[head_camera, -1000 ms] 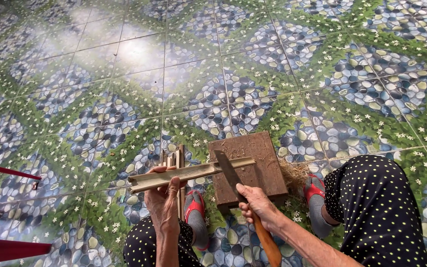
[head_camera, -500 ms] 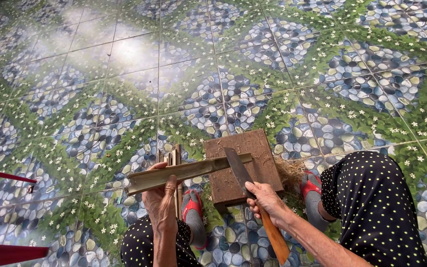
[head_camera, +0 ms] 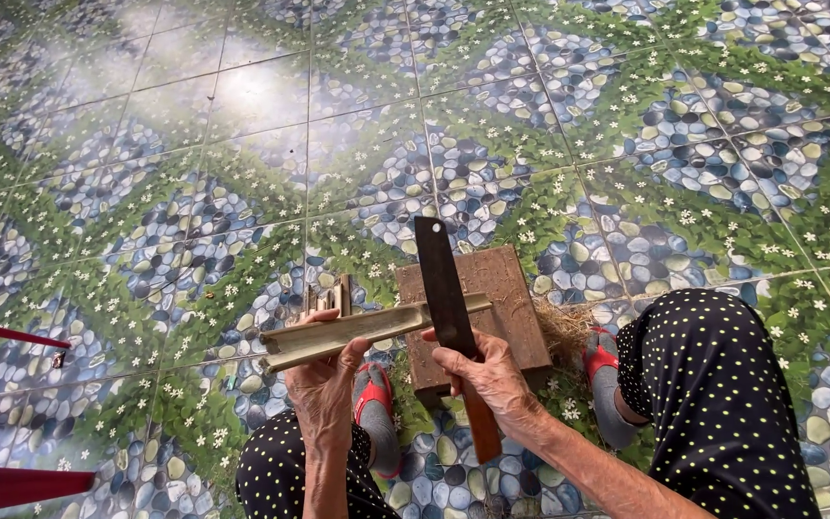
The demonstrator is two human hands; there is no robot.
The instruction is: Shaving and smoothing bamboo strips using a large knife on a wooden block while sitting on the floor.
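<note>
Left hand (head_camera: 324, 384) closed round a split bamboo strip (head_camera: 367, 330), held level across a wood block (head_camera: 506, 308) on the tiled floor. Right hand (head_camera: 482, 370) wraps the knife (head_camera: 444, 284) handle, blade raised above the strip. Bamboo looks stiff, light, splintery; best gripped mid-length, clear of the edge.

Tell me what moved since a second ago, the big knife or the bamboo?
The knife moved. The right hand swung its blade from lying slanted low over the block to pointing up and away, now crossing the bamboo. The left hand kept holding the bamboo across the block, which stayed in place. Nothing was picked up or let go.
</note>
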